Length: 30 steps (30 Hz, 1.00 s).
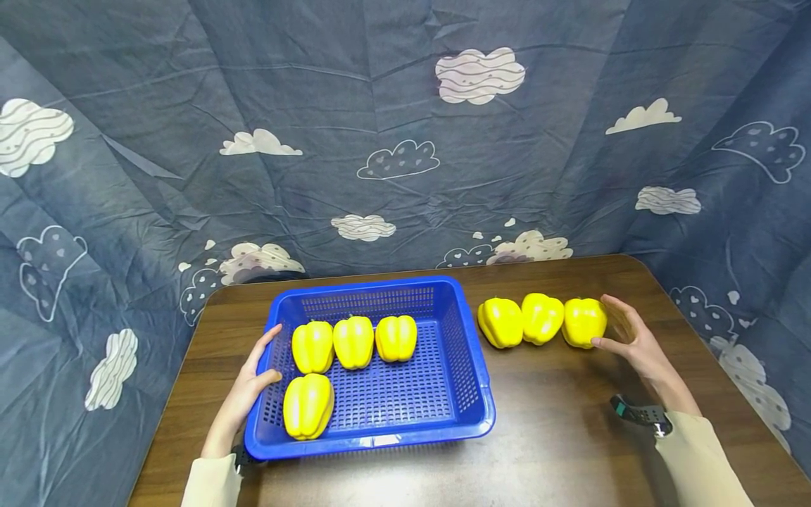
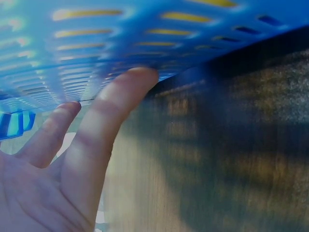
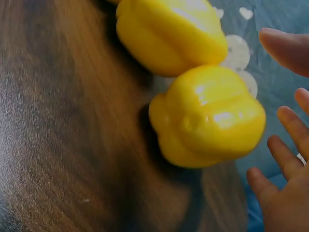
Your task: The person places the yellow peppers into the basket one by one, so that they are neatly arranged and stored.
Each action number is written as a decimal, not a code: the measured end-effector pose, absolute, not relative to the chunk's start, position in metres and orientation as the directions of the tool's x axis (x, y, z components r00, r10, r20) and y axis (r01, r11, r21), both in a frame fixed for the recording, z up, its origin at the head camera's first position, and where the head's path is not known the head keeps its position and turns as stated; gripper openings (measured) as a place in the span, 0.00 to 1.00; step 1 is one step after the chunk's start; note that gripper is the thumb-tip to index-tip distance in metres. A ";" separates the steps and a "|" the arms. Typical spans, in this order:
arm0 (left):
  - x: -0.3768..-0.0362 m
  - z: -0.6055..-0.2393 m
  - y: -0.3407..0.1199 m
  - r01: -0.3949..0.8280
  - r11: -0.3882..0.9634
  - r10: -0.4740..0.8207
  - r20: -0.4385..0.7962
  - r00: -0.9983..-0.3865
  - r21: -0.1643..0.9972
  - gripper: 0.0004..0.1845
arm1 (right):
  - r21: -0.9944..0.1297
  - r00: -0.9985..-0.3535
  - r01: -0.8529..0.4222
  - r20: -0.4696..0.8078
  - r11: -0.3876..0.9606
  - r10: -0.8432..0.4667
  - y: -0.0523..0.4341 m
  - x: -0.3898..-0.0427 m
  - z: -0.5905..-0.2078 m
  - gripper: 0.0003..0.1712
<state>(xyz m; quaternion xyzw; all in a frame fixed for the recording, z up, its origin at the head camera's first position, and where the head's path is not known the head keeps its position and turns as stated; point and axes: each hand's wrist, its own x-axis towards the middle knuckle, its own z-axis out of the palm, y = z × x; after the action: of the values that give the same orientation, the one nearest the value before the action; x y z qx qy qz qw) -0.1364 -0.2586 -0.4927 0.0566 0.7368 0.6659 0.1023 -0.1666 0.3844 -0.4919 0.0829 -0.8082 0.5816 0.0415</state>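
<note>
1. The left hand (image 1: 243, 394) rests against the outer left wall of the blue basket (image 1: 469, 380). Its fingers are straight and lie flat on the wall, and the thumb reaches over the rim.
2. Inside the basket, just past this hand, are four yellow peppers: three in a row (image 1: 353, 342) and one (image 1: 308, 406) nearer to the person.
3. The right hand (image 1: 630, 339) is spread wide, with fingers apart. It is cupped around the nearest yellow pepper (image 1: 583, 322) on the wooden table (image 1: 557, 436); the thumb seems to touch it.
4. Beyond this pepper, away from the right hand, two more peppers (image 1: 522, 320) stand in the same row, touching each other.
</note>
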 end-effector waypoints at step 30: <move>-0.137 -0.493 -0.259 -0.062 0.105 0.215 -0.084 -0.973 0.993 0.40 | -0.885 -0.993 -0.114 0.111 0.452 -0.034 0.387 -0.182 -0.513 0.53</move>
<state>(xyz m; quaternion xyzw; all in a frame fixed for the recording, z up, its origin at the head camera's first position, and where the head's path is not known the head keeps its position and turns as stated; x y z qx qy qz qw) -0.1365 -0.2587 -0.4933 0.0521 0.7361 0.6668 0.1039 -0.1815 0.3865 -0.5132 0.0436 -0.8512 0.5216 0.0383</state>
